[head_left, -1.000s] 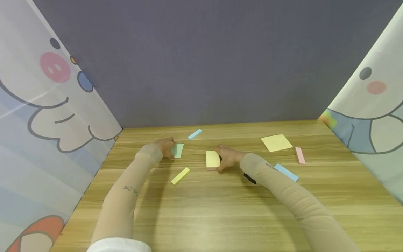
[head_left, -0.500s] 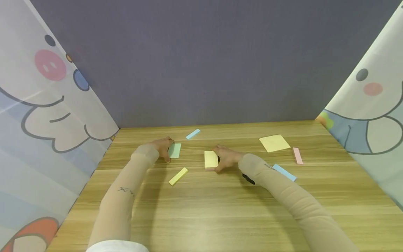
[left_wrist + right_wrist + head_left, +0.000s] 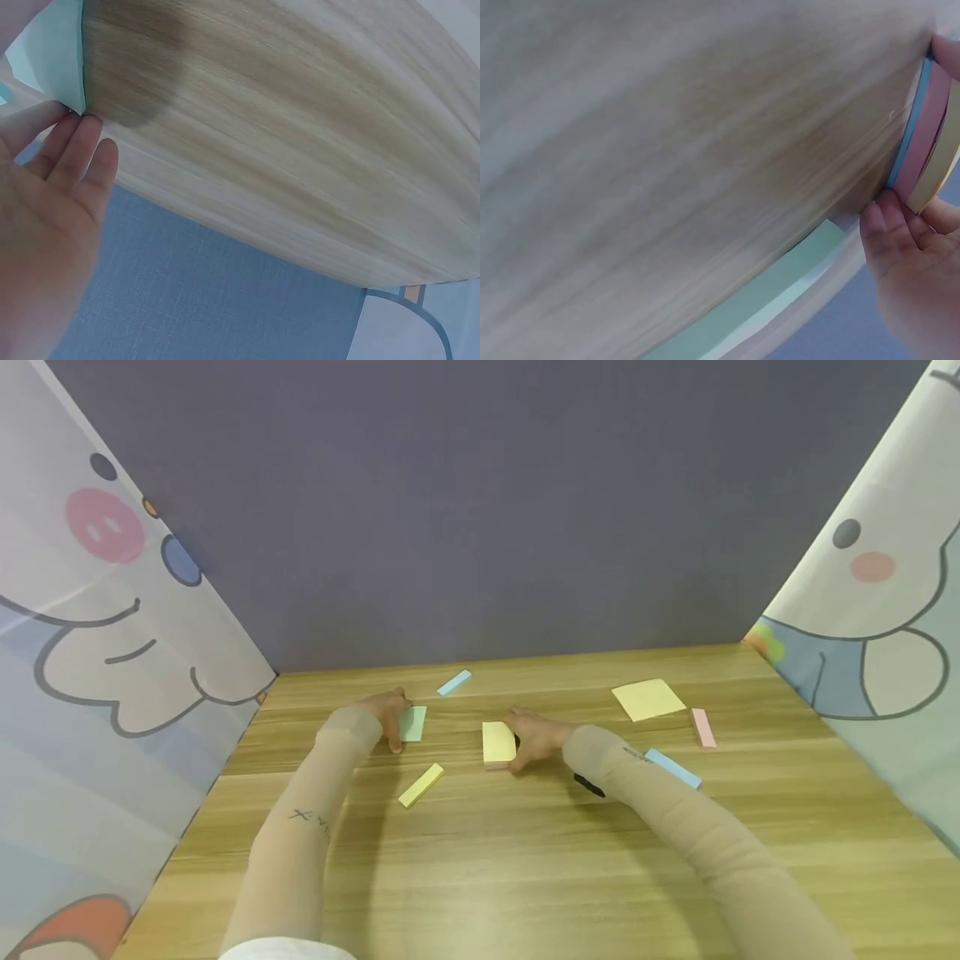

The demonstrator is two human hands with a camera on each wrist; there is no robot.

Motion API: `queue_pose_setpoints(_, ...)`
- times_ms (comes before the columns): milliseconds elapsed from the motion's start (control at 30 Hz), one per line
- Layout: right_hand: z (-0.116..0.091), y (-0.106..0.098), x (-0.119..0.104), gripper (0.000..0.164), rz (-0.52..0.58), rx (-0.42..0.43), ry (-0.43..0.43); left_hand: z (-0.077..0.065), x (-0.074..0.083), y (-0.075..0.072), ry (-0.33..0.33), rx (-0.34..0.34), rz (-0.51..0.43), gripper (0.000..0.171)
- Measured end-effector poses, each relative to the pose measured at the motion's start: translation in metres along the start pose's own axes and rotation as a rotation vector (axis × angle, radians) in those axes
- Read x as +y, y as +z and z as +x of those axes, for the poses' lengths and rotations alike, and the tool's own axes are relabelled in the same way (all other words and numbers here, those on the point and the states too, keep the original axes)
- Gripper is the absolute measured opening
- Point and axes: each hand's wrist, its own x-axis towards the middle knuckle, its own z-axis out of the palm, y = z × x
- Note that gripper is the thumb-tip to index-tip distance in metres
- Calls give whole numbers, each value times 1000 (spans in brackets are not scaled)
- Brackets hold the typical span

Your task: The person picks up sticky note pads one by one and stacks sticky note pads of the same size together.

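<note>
My left hand is at the left of the table, with thumb and fingertips gripping the edges of a pale green sticky note pad. In the left wrist view, fingertips meet a corner of the green pad, which bows slightly; the thumb is mostly cut off. Near the middle, my right hand spans a small stack of sticky note pads, holding it by its far and near edges. Seen from the right wrist, the stack has blue, pink and yellow layers.
Around the hands lie a blue strip pad, a yellow strip pad, a large yellow note, a pink strip pad and another blue strip. A dark panel stands behind the wooden table.
The view has shifted slightly, moving everything a little left. The left thumb has slid a bit toward the near left side of the green pad. The right hand keeps its hold.
</note>
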Motion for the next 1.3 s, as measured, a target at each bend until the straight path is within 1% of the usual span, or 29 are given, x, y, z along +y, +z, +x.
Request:
queue_pose_setpoints(100,0,-2,0,84,-26,3,0,1,1,-1,4,4,-15,81)
queue_pose_setpoints(233,1,-1,0,83,-33,0,9,-1,2,-2,-3,8,-16,79)
queue_pose_setpoints(333,2,2,1,82,-26,7,5,-4,2,-2,-11,5,-37,77)
queue_pose_setpoints(467,2,3,3,81,-21,12,-3,-3,3,-1,18,16,-44,76)
queue_pose_setpoints(600,-1,2,4,84,-20,8,10,0,3,1,41,37,-13,79)
queue_pose_setpoints(767,-1,3,1,82,-20,24,-10,-1,0,4,5,42,-31,80)
queue_pose_setpoints(967,-2,9,-1,81,-11,23,-34,-6,-1,9,-34,31,-50,81)
queue_pose_setpoints(1133,-2,9,2,82,13,34,-12,-9,-1,9,-34,49,-63,83)
queue_pose_setpoints(1300,-1,6,3,83,-2,25,-11,-10,-1,8,-37,48,-81,83)
